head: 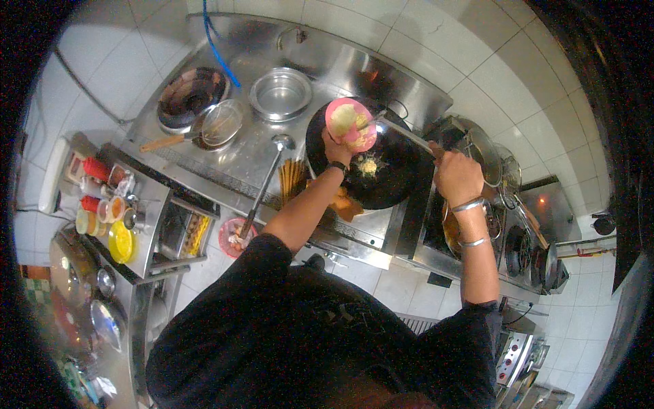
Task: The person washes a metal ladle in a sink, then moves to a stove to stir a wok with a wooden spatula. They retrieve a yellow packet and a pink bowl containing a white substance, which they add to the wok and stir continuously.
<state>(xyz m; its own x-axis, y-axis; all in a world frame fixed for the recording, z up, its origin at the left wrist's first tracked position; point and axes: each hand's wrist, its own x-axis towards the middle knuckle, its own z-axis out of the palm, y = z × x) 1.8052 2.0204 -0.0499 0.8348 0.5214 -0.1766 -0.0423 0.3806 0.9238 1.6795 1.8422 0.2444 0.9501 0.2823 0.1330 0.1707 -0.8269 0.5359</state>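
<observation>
A pink bowl (351, 125) with pale yellow, crumbly food inside is tilted over a large black wok (393, 174). My left hand (337, 151) grips the bowl's near side. My right hand (459, 176) is closed around the handle of a long metal utensil (406, 134), whose far end reaches into the bowl. What kind of head it has is hard to make out. Below the bowl, a small heap of minced pale food (369, 164) lies in the wok, with bubbles around it.
Left of the wok are a steel ladle (282, 143), an aluminium pan (281, 94), a wire strainer (222, 122) and a dark pot (191, 94). A blue hose (222, 61) hangs above the counter. Pans and strainers (503, 163) stand at right. A yellow bowl (121, 241) sits on the left side table.
</observation>
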